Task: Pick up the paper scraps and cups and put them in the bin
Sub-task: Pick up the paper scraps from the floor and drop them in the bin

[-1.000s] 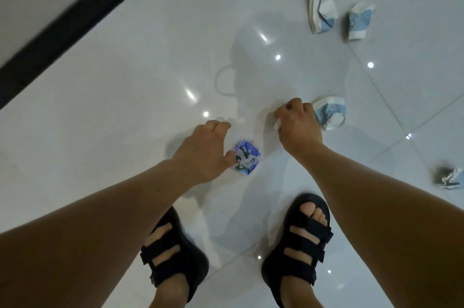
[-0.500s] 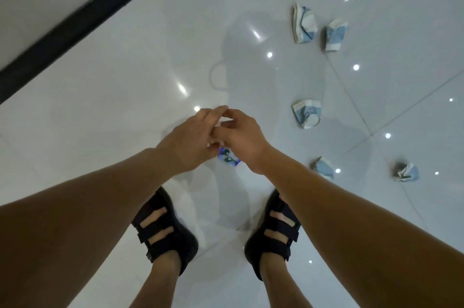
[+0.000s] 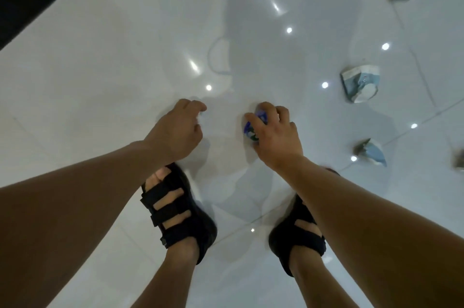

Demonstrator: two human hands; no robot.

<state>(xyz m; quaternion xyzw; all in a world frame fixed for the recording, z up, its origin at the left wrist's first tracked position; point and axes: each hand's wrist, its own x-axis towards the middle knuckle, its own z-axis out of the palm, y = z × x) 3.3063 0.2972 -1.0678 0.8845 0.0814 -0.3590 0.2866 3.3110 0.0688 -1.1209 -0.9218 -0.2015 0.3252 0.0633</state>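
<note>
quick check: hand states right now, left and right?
Left hand: fingers curled; cannot tell whether it holds anything.
Right hand: closed, holding the blue paper scrap.

I see the floor (image 3: 120,86) as smooth, glossy tile, mirroring bright spots of light; the cups (image 3: 360,83) look like crumpled matt paper; the scrap (image 3: 253,129) in the right hand (image 3: 276,137) seems shiny, printed; the sandals (image 3: 175,214) have matt cloth straps.
</note>
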